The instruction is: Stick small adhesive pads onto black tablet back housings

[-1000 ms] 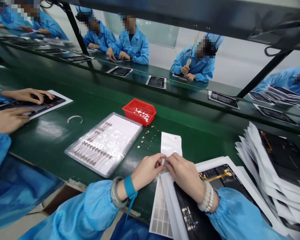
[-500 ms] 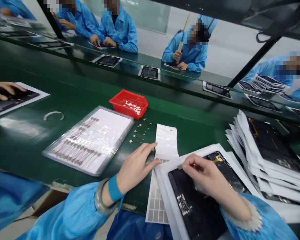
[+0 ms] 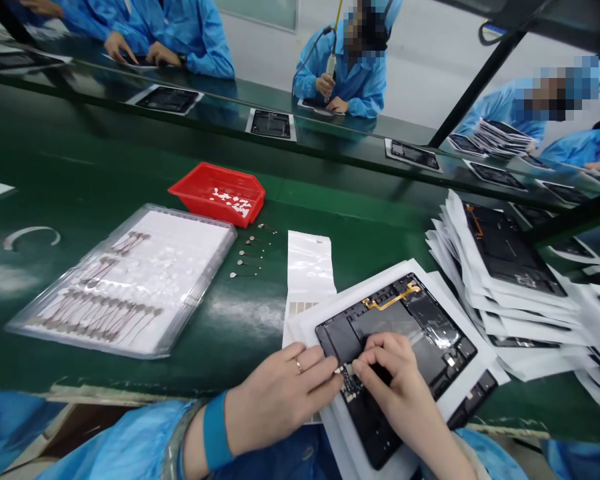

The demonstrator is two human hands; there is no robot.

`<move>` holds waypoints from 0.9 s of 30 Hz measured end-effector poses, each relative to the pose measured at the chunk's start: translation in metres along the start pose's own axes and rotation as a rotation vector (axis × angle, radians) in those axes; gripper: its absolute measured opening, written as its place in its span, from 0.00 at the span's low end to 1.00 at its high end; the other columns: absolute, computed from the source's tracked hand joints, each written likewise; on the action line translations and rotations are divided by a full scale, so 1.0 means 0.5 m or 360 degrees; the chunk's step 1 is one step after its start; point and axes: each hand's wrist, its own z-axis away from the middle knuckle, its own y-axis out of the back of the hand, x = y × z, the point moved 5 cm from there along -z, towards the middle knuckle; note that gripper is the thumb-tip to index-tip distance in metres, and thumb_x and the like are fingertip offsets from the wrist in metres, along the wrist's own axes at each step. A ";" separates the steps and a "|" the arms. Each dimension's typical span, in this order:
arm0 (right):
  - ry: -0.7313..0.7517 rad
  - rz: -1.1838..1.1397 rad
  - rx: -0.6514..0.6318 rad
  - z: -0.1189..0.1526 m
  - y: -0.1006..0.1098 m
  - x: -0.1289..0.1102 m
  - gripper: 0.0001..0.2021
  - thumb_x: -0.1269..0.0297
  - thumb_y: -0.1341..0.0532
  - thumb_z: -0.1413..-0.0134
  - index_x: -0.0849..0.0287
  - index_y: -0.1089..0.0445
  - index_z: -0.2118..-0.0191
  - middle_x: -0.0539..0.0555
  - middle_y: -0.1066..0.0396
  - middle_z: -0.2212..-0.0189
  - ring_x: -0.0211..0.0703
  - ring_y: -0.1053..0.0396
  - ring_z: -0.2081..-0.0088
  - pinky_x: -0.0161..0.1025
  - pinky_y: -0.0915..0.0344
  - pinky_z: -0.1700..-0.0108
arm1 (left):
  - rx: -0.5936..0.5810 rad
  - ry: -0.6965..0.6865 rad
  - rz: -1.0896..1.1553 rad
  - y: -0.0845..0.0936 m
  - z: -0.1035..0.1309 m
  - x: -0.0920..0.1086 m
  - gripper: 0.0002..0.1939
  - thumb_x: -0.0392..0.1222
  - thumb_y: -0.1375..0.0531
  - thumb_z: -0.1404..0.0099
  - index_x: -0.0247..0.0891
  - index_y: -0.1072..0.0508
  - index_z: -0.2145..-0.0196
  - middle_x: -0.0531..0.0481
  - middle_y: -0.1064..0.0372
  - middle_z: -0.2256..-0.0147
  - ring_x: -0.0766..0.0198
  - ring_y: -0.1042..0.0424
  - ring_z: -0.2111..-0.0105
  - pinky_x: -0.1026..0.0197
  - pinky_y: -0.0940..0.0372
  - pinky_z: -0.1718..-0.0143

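A tablet's opened back half (image 3: 425, 320), black with a small circuit board and an orange flat cable, lies tilted on white paper. My right hand (image 3: 395, 380) is over its left part, thumb and forefinger pinched on a small grey sticker (image 3: 351, 368) against the circuit board. Beside it, my left hand (image 3: 290, 393) rests its outstretched fingertips on the tablet's left edge; its thumb is hidden. A sheet of grey stickers (image 3: 310, 263) lies partly under the paper and my left hand. Several small round parts with wires (image 3: 247, 253) lie in a column left of that sheet.
A red bin (image 3: 210, 193) holds small white pieces. A clear tray (image 3: 180, 267) carries rows of wired round parts. At right stands a stack of tablet halves between papers (image 3: 505, 280). More tablet halves (image 3: 271, 125) sit on the raised line, with co-workers (image 3: 350, 73) behind.
My right hand has moved from the tablet's upper edge to the circuit board with the grey sticker. My left hand has come from the sticker sheet onto the tablet's edge. The view has shifted right.
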 end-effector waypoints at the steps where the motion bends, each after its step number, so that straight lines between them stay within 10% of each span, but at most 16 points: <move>1: -0.0006 0.0003 0.0006 -0.001 0.000 -0.001 0.10 0.62 0.43 0.43 0.53 0.30 0.73 0.53 0.32 0.66 0.49 0.38 0.59 0.49 0.41 0.54 | -0.0004 0.0001 0.0000 -0.001 0.001 0.000 0.12 0.33 0.53 0.29 0.34 0.32 0.54 0.47 0.32 0.61 0.62 0.34 0.64 0.59 0.38 0.64; 27: 0.0004 0.0039 -0.0041 -0.010 -0.002 -0.007 0.10 0.65 0.42 0.43 0.54 0.32 0.75 0.53 0.33 0.67 0.48 0.39 0.60 0.48 0.41 0.54 | -0.0147 -0.0035 -0.0102 -0.010 -0.008 -0.001 0.18 0.35 0.47 0.33 0.33 0.37 0.46 0.45 0.33 0.58 0.58 0.35 0.61 0.57 0.39 0.62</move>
